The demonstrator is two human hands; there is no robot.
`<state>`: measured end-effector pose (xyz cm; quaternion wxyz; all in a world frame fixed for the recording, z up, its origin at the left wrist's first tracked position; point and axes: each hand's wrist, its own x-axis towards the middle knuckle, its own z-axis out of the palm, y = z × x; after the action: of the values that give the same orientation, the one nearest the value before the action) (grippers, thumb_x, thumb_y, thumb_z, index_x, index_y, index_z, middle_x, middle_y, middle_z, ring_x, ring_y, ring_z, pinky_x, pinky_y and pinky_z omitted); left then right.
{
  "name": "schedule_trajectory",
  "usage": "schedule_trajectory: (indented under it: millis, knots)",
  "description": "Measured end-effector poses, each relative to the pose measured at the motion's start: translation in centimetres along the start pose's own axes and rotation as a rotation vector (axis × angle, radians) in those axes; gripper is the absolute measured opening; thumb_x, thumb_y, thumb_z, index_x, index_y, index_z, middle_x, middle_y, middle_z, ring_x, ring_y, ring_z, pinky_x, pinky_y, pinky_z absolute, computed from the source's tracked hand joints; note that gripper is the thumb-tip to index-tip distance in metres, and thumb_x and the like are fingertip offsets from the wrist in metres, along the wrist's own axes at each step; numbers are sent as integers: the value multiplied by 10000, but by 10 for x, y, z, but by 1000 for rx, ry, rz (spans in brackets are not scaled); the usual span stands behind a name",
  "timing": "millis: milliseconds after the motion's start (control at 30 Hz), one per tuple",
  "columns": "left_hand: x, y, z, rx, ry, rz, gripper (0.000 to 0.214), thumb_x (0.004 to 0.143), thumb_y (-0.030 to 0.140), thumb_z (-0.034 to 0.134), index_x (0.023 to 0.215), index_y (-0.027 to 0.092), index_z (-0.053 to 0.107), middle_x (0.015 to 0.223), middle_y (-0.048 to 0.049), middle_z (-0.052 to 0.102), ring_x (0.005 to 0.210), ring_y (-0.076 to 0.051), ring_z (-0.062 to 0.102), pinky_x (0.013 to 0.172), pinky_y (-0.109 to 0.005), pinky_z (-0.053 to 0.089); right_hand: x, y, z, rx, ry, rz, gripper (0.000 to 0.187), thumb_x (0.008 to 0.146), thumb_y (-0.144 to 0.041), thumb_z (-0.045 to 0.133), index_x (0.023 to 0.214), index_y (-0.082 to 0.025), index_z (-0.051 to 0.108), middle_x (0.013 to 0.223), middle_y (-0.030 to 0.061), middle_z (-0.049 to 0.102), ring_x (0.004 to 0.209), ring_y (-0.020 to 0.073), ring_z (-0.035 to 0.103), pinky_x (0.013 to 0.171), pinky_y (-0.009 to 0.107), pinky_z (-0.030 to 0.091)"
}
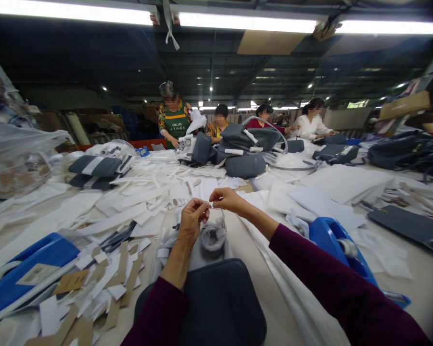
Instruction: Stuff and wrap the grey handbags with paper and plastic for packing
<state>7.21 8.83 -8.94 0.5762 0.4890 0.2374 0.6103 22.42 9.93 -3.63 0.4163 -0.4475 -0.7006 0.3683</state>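
Nearest lies the dark bag (223, 302), flat and close to the person, perhaps to be within easy reach; the left purple sleeve (162, 310) crosses its left side. Just beyond its far edge, a coiled grey roll (213, 239) sits in a clear container, which probably keeps it from wandering into the loose material.

Above that roll, also beyond the dark bag, the left hand (194, 218) and right hand (231, 200) meet fingertip to fingertip, each pinching a small white piece (211, 204) — a thumb-and-finger grip that seems suited to something so slight. What the piece is cannot be told.

Left of the dark bag are brown and white paper scraps (120, 274) and a blue dispenser (54, 250); to its right stands another blue tape dispenser (323, 233), likely set aside but handy. Farther beyond the bag spread white sheets (140, 192), then a heap of dark bags (250, 139) — white wrapping on some handles, presumably for protection. Past the heap, co-workers (176, 122) line the far side.
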Motion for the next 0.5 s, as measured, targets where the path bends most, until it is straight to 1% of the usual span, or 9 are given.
schedule_trajectory:
  millis: [33,100,200,267,367,433,500]
  knots:
    - [-1,1,1,-20,-29,-10,250,699,282,747,738,160,532,705,3,628,504,-68,504,420,-172,313,-1,0,-4,-2,-14,12,89,583,-83,626,648,-143,626,535,-53,566,491,62,468,479,189,347]
    - [-2,3,2,-21,-88,-16,220,739,264,717,751,166,521,706,0,632,552,-79,526,480,-185,355,-4,2,-12,27,-47,43,26,600,-145,643,624,-138,636,519,-38,581,460,62,452,447,192,327]
    - [-3,4,4,-3,-146,18,151,773,222,683,804,169,545,614,18,596,638,-102,558,643,-218,426,-6,5,-22,114,-71,52,103,602,-233,671,624,-137,638,507,-20,603,411,74,467,422,205,356]
    - [-4,5,4,-25,-178,32,145,789,220,669,876,176,562,575,31,568,658,-120,572,699,-247,437,-6,8,-28,167,-45,29,135,589,-257,693,624,-137,641,506,-14,610,412,84,492,430,212,390]
    - [-6,6,6,-62,-254,-3,189,813,243,649,971,184,564,587,32,558,598,-126,555,620,-250,420,-5,12,-36,198,43,-2,144,578,-259,712,618,-136,649,506,-8,616,413,80,487,418,203,379]
    - [-7,7,7,-62,-307,-43,190,825,244,637,992,179,574,630,16,575,573,-118,543,575,-237,398,-5,13,-40,206,95,-17,142,582,-261,713,620,-136,657,508,-3,621,415,76,481,412,199,369]
    - [-7,6,7,-62,-339,-79,179,828,237,635,990,171,598,681,-2,596,576,-110,546,573,-232,397,-5,13,-41,221,131,-18,141,588,-260,710,633,-136,662,510,-2,622,407,71,466,405,197,365]
